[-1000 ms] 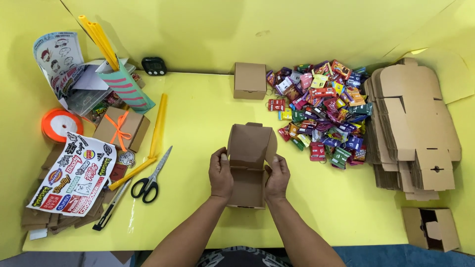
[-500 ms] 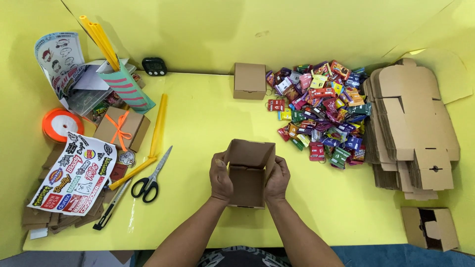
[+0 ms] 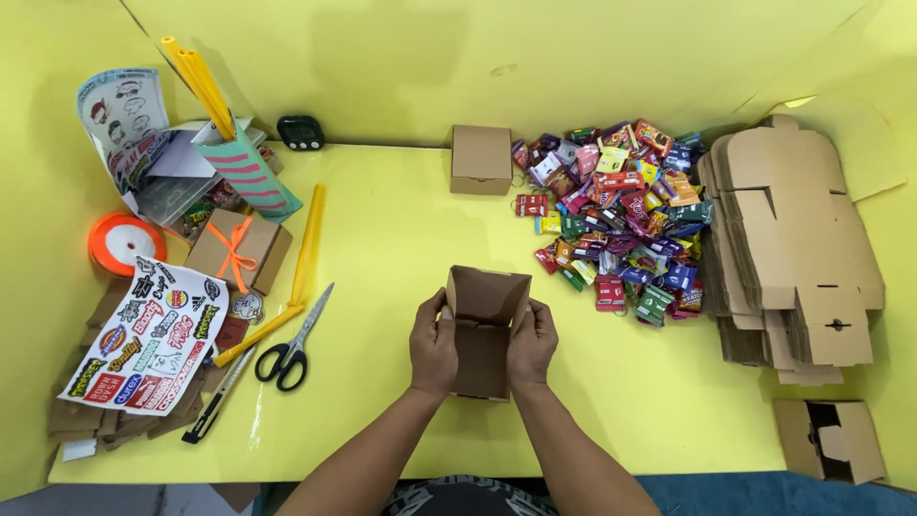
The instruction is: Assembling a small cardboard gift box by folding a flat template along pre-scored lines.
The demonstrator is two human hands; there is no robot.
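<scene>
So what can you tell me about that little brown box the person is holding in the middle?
The box is small, plain brown cardboard, half folded into shape, its lid flap standing open so the empty inside shows. It rests on the yellow table near the front edge, straight before the person. The left hand and right hand press its two side walls, thumbs at the upper rim. Nothing else touches it.

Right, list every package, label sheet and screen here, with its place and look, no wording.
Open brown cardboard box: table centre, held by both hands.
Closed brown cardboard cube: back centre.
Multicoloured sachet pile: right of centre.
White sticker sheet: left, colourful logos.
Small black digital timer: back left.
</scene>
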